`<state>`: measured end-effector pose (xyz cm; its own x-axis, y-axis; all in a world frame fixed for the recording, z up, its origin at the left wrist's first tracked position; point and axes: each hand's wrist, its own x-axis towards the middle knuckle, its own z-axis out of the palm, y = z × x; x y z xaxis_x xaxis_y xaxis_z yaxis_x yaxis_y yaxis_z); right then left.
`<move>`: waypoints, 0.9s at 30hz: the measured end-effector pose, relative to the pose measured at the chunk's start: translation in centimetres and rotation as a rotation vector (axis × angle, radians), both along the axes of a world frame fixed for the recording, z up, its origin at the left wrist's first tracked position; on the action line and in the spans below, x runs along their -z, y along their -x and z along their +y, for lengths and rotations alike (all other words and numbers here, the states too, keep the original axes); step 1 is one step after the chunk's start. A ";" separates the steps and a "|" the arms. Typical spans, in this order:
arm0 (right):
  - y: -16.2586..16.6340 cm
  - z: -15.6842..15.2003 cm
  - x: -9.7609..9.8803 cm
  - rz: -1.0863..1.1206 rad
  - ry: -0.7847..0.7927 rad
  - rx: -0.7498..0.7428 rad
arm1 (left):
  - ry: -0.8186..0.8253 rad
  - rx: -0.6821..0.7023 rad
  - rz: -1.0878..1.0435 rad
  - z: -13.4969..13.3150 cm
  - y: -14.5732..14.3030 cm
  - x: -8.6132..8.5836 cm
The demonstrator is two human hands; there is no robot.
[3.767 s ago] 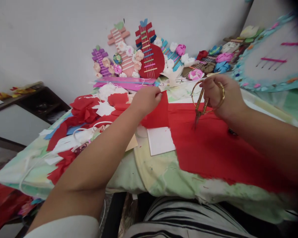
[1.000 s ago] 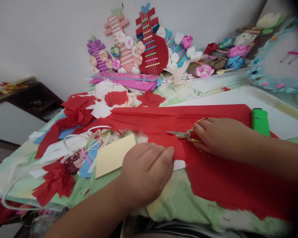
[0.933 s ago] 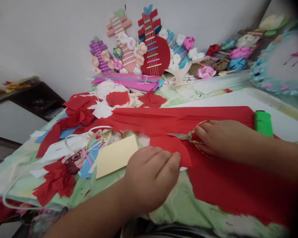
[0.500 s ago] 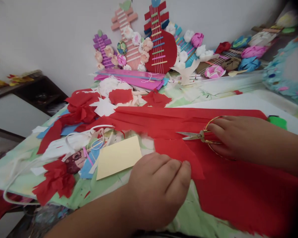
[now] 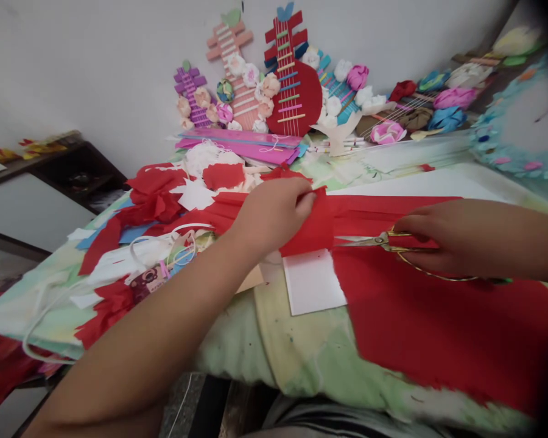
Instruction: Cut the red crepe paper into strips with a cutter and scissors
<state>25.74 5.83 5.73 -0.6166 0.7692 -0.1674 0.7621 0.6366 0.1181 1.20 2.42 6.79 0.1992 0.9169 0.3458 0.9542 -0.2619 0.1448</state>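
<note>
Your left hand (image 5: 281, 213) pinches the upper edge of a red paper flap (image 5: 318, 225), apparently to keep it taut beside the blades. Your right hand (image 5: 438, 234) is curled around the handles of the gold-handled scissors (image 5: 382, 239), their slightly parted tips pointing left at the flap's right side. The red paper sheet (image 5: 415, 322) spreads toward the front edge of the desk (image 5: 231, 340), right of centre, probably for easy reach; a white card (image 5: 311, 283) lies at its left edge, below the flap.

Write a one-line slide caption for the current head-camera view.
Left hand pinches red paper while the right hand points gold-handled scissors toward it.
</note>
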 end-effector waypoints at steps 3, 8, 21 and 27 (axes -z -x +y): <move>0.5 -0.9 -0.1 -0.071 0.101 -0.015 | 0.046 -0.037 -0.042 2.9 0.5 0.6; 0.4 -1.0 0.3 -0.067 0.030 -0.024 | 0.041 -0.010 -0.047 6.5 1.5 1.8; 1.2 -0.2 0.8 -0.046 0.112 -0.001 | 0.115 -0.030 0.053 8.6 3.3 6.5; 1.1 0.7 1.5 -0.038 0.131 -0.046 | 0.089 -0.014 0.041 8.5 3.3 7.0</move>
